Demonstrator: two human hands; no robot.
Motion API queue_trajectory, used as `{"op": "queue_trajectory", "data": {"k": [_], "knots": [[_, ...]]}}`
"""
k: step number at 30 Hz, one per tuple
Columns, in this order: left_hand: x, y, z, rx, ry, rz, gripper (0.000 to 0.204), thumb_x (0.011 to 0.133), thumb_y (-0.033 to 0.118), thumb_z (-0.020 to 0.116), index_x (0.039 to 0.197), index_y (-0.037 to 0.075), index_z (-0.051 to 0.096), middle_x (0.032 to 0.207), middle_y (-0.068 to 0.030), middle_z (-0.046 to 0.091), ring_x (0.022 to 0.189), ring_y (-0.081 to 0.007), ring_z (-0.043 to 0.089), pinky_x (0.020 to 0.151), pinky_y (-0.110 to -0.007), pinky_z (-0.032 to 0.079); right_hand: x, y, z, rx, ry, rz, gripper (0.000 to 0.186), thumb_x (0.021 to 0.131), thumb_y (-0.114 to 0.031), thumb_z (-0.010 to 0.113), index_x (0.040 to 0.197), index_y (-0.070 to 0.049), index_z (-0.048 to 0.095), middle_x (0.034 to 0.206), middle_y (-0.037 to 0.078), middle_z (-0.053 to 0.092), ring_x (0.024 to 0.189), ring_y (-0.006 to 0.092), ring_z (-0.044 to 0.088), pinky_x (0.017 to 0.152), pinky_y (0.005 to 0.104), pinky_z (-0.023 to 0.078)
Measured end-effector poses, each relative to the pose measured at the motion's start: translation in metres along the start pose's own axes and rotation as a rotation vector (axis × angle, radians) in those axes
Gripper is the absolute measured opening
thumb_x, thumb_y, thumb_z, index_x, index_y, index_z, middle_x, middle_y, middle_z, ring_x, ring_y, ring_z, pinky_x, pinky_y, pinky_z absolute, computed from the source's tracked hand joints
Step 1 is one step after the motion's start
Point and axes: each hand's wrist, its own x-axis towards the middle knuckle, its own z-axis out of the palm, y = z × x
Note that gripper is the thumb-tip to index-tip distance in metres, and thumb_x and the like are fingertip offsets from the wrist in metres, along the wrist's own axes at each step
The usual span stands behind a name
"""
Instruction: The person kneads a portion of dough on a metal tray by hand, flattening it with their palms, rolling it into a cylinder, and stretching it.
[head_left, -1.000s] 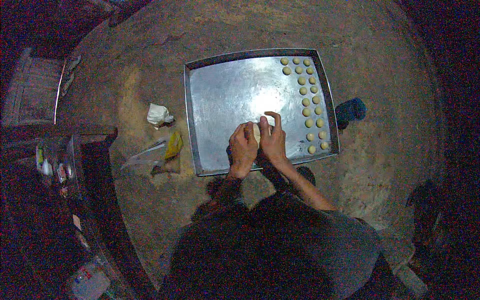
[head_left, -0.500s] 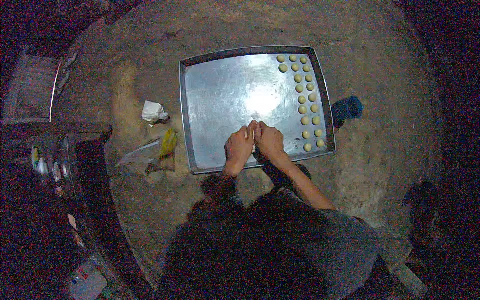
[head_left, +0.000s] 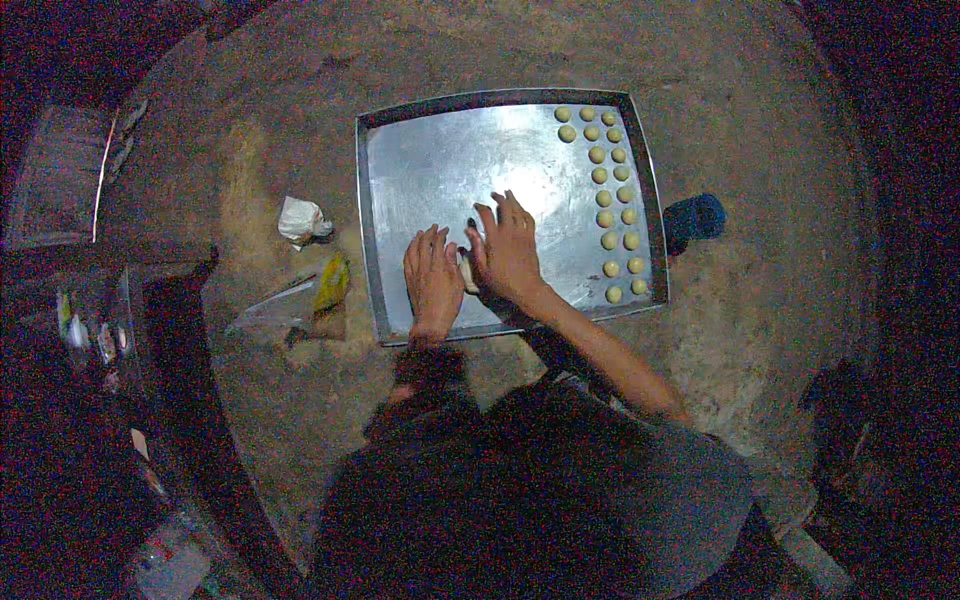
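Observation:
A large shallow metal tray [head_left: 430, 165] lies in front of me. Pale, round dough balls [head_left: 604, 198] stand in uneven columns along its right side. My left hand [head_left: 433, 282] is over the near left part of the tray, fingers stretched out. My right hand [head_left: 507, 250] hovers beside it, fingers spread and pointing away from me. Between the two hands sits a pale piece of dough [head_left: 467, 272], partly hidden by them; whether either hand grips it does not show. Small dark spots appear near the right thumb, too small to name.
Left of the tray, a crumpled white bag [head_left: 301, 220] rests on the floor. Nearer me is a clear plastic bag with something yellow [head_left: 332, 283]. A blue cup-like container [head_left: 697, 216] is close to the tray's right wall. Dark furniture runs along my left.
My hands were together with fingers closed; now they are apart with fingers extended. The left hand has moved left, and the dough between them has come into view.

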Motion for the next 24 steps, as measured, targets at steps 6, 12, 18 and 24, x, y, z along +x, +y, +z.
{"op": "queue_trajectory", "data": {"k": [6,12,18,24], "knots": [[-0.021,-0.029,-0.002,-0.076,0.017,0.054,0.037,0.105,0.014,0.042,0.135,-0.001,0.057,0.144,-0.0187,0.053,0.144,-0.0422,0.036,0.122,-0.055,0.024,-0.005,-0.013,0.028,-0.081,-0.181,-0.127,0.071,0.101,-0.055,0.044,0.152,-0.006,0.041,0.161,0.032,0.024,0.153,0.0504,0.011,0.120,0.0696,0.005],[-0.031,-0.057,0.019,-0.081,0.066,0.154,0.036,0.103,0.015,0.046,0.132,0.000,0.059,0.143,-0.0191,0.054,0.143,-0.0448,0.038,0.120,-0.060,0.026,-0.005,-0.009,0.040,-0.019,-0.224,-0.129,0.087,0.094,-0.068,0.044,0.159,-0.012,0.033,0.164,0.036,0.011,0.154,0.0525,0.004,0.118,0.0742,0.001],[-0.032,-0.066,0.025,-0.006,-0.067,0.176,0.038,0.099,0.015,0.053,0.134,0.000,0.058,0.146,-0.0186,0.052,0.147,-0.0444,0.033,0.121,-0.060,0.024,0.000,-0.007,0.045,-0.051,-0.260,-0.129,0.095,0.090,-0.069,0.050,0.163,-0.016,0.021,0.165,0.035,0.008,0.153,0.0533,0.002,0.117,0.0753,-0.001],[-0.037,-0.060,0.036,-0.052,-0.030,0.185,0.062,0.093,0.015,0.063,0.149,-0.001,0.043,0.160,-0.0232,0.034,0.153,-0.0467,0.020,0.123,-0.060,0.019,0.006,-0.004,0.049,-0.088,-0.198,-0.102,0.094,0.091,-0.071,0.045,0.164,-0.019,0.018,0.166,0.033,0.008,0.153,0.0537,0.003,0.118,0.0732,-0.002]]}}
